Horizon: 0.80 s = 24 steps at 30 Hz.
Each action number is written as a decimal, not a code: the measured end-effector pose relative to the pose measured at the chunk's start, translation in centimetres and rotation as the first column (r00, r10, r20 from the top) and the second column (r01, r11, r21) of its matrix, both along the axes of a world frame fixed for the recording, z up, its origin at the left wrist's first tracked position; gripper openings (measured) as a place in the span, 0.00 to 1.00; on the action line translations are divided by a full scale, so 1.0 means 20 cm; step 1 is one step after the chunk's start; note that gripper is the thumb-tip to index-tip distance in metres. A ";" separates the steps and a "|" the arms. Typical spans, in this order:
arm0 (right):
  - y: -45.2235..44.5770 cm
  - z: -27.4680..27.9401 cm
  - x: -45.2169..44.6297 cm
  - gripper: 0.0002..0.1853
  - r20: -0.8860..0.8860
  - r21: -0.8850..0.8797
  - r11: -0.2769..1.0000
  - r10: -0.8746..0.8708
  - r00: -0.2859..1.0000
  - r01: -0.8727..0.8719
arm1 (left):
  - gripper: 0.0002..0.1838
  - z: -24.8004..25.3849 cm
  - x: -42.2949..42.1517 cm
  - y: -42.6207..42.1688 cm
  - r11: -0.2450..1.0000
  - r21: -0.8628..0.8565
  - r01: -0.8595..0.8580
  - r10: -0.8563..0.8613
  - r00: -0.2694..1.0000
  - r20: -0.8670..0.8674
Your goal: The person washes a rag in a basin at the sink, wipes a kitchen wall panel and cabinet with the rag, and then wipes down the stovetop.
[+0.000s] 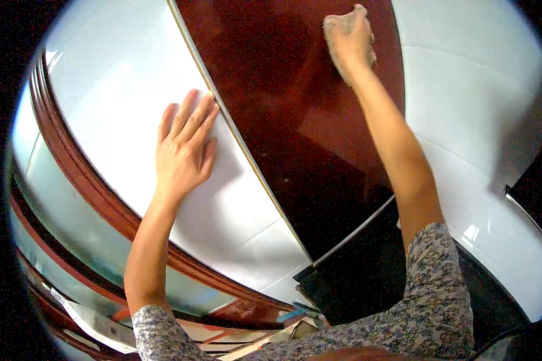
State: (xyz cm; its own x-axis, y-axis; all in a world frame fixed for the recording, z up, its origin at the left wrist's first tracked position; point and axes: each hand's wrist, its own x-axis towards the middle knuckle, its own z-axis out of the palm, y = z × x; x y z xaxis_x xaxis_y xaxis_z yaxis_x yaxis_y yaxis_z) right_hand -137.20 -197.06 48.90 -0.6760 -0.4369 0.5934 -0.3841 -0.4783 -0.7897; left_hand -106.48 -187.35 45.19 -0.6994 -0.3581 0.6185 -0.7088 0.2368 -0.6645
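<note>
One hand, the right (pixel 355 47), is closed around a grey-beige cleaning cloth (pixel 337 29), its fingers bunched on the fabric, which shows on both sides of the fist. The cloth lies against the upper right part of a glossy reddish-brown panel (pixel 271 90), near that panel's curved right edge; how firmly it is pressed, I cannot tell. The left hand (pixel 185 147) grips nothing: it is spread palm down on a glossy white panel (pixel 114 78), fingers apart, thumb toward the brown surface. Its foremost fingertips reach the pale edge strip (pixel 247 153) dividing white from brown; whether they touch it is unclear.

Faint reflections show on the brown panel, which darkens toward its lower corner. Below that corner is a black area (pixel 355 274) with little visible detail. To the right curves a white surface (pixel 470 102) crossed by thin seams.

Along the far side of the white panel runs a ridged brown moulding (pixel 96 168), then a grey-green band (pixel 72 198). Patterned short sleeves (pixel 439 289) cover both upper arms. At the lower left sits a white object (pixel 96 322), too distorted to identify.
</note>
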 end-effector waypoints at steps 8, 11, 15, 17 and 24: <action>-0.03 -0.77 0.54 0.35 -0.687 -0.351 0.932 -0.188 0.702 -0.093 | 0.32 0.01 0.01 0.00 1.000 0.010 -0.019 0.019 1.000 0.001; 0.06 -1.19 0.54 0.32 -0.871 -0.180 0.949 -0.031 0.490 -0.260 | 0.31 0.01 0.01 -0.01 1.000 0.008 0.001 -0.001 1.000 -0.010; 0.00 -0.86 0.50 0.30 -0.758 -0.303 0.941 -0.145 0.636 -0.147 | 0.32 0.00 0.01 0.00 0.999 0.007 -0.032 0.032 0.999 -0.020; -0.04 -0.55 0.46 0.28 -0.626 -0.439 0.897 -0.267 0.733 -0.048 | 0.32 0.01 0.00 0.01 0.999 0.007 -0.032 0.033 0.999 -0.009; 0.02 -0.59 0.45 0.27 -0.686 -0.419 0.902 -0.238 0.688 -0.105 | 0.31 0.02 0.00 0.01 0.999 0.006 -0.034 0.034 0.999 -0.013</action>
State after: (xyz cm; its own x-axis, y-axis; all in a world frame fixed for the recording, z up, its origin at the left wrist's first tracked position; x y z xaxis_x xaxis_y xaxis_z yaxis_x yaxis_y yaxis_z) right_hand -128.14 -196.65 37.08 0.0069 -0.0192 0.9998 -0.7813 -0.6241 -0.0066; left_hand -106.57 -187.23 45.51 -0.6786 -0.3849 0.6255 -0.7252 0.2160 -0.6538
